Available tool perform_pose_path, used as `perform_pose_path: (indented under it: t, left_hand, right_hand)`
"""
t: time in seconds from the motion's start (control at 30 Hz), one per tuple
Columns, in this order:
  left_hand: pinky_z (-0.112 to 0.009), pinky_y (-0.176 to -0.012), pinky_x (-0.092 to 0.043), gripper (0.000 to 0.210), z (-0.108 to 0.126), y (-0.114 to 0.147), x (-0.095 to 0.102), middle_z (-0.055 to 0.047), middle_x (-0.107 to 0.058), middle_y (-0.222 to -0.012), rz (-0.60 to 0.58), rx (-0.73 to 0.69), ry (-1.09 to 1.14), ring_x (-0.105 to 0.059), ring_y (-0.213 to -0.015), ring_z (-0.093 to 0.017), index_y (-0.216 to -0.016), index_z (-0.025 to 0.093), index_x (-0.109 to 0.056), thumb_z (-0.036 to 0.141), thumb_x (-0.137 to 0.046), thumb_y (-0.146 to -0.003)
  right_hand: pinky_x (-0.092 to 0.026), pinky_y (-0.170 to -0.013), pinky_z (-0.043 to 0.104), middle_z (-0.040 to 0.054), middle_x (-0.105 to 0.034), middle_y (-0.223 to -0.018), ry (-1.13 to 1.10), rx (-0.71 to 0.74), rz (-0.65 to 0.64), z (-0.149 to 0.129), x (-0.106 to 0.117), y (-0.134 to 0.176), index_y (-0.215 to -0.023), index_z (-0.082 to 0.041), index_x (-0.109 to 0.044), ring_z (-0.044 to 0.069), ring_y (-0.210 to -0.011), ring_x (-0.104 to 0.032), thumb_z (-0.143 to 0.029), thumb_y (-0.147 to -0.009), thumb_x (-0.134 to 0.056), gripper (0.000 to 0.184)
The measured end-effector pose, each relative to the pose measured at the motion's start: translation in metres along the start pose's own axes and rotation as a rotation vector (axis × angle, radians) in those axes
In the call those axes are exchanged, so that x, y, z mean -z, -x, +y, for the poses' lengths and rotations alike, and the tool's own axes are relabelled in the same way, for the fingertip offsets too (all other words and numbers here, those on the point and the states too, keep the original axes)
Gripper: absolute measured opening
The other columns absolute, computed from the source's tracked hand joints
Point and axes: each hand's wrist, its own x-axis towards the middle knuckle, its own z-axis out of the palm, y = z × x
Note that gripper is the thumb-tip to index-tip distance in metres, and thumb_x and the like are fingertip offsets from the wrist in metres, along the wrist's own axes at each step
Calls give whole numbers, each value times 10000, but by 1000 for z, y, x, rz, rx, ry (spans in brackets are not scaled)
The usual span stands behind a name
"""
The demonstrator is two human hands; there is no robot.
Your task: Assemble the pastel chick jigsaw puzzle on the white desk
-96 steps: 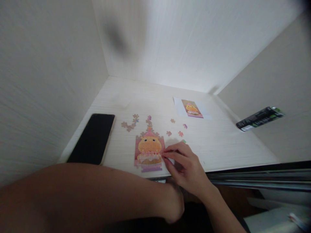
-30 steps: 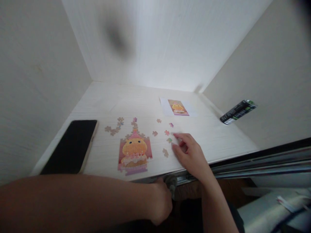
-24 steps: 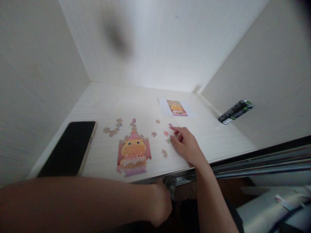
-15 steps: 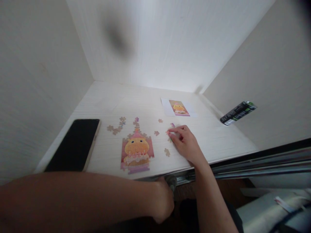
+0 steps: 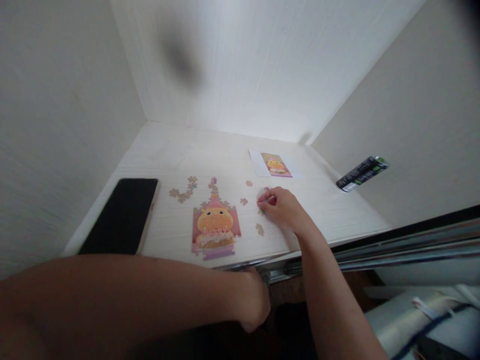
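A dark can [image 5: 362,174] with green markings is on the right of the table [image 5: 318,215], near the side wall [image 5: 420,125]; what it holds is hidden. The table is pale, with faint grain, and walled in on the left, back and right in matching white. Its near edge bears a dark strip on the right.

The puzzle [image 5: 216,231], a yellow figure with a cake, lies part-joined near the front edge, a column of pieces rising from its top. A curved chain [image 5: 183,192] of pieces lies beyond it to the left, beside the phone [image 5: 120,215]. A printed sheet [image 5: 276,165] lies farther back.

The right hand [image 5: 279,202] is among loose pieces [image 5: 260,229], thumb and forefinger tips together; whether they grip one cannot be told. The left hand [image 5: 257,302] is below the front edge, its fingers hidden.
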Motion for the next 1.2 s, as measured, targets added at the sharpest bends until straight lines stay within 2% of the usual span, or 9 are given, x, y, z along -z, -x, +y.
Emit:
perform_pose_path:
  t: [0.2, 0.33, 0.4, 0.53, 0.6, 0.73, 0.9, 1.03, 1.2]
  left_hand:
    - [-475, -554, -574, 253, 1, 7, 15, -28, -590, -636, -131, -46, -55, -452, -451, -177, -560, 165, -515, 256, -656, -750]
    - [-478, -569, -582, 265, 1, 12, 20, -8, -506, -578, -141, -69, -57, -413, -442, -165, -558, 167, -491, 238, -617, -779]
    - [-497, -569, -580, 259, 1, 14, 21, -12, -522, -592, -148, -82, -47, -416, -442, -171, -557, 170, -497, 238, -620, -774]
    - [-489, -598, -581, 223, 1, 10, 16, -43, -638, -746, -160, -62, -33, -466, -481, -174, -595, 159, -532, 241, -623, -781]
    - [-459, -591, -572, 195, 0, 5, 9, -40, -650, -748, -142, -46, -26, -481, -489, -174, -612, 159, -559, 247, -632, -769]
    - [-446, -558, -550, 193, -2, -4, -1, -15, -593, -645, -105, -55, -18, -458, -466, -172, -593, 177, -555, 265, -644, -740]
    - [-457, -536, -559, 240, -3, 2, 9, 3, -511, -615, -166, -83, -14, -397, -438, -154, -577, 172, -513, 243, -644, -765]
    - [-453, -545, -549, 215, -2, 9, 16, 0, -559, -670, -160, -72, -12, -405, -460, -153, -608, 176, -531, 235, -626, -792]
    - [-475, -662, -561, 172, 2, 24, 24, -38, -702, -985, -160, -43, -39, -547, -652, -197, -698, 170, -570, 242, -588, -853]
  right_hand:
    - [-487, -664, 299, 44, -726, -823, -35, 49, -45, 0, -3, -5, -943, -178, -690, 156, -697, -639, -133, -788, -623, 175]
    - [-498, -692, 298, 42, -721, -857, -71, 107, -46, -1, -5, -6, -976, -174, -683, 152, -733, -640, -73, -752, -584, 265]
    - [-505, -710, 302, 47, -722, -876, -73, 132, -40, -3, -6, -6, -977, -171, -683, 154, -751, -645, -58, -748, -570, 280]
    - [-518, -718, 326, 73, -736, -919, -22, 115, -26, -6, -2, -6, -1022, -177, -704, 179, -775, -664, -128, -792, -621, 249]
    - [-517, -716, 329, 72, -745, -888, -2, 97, -39, -7, 0, -6, -1003, -178, -719, 188, -773, -672, -132, -801, -629, 226]
    - [-508, -710, 311, 69, -750, -883, -1, 101, -41, -7, 0, -8, -989, -174, -733, 183, -776, -672, -116, -800, -621, 227]
    - [-492, -642, 268, 51, -731, -856, -103, 96, -46, -5, -1, -8, -1022, -170, -713, 146, -695, -648, -156, -804, -626, 235]
    - [-492, -645, 283, 41, -731, -795, -159, 57, -21, -10, 2, 5, -942, -179, -730, 157, -680, -652, -204, -812, -644, 158]
    - [-506, -660, 294, 58, -749, -832, -460, -65, 27, -31, -4, 47, -906, -171, -748, 169, -710, -655, -310, -819, -682, 177]
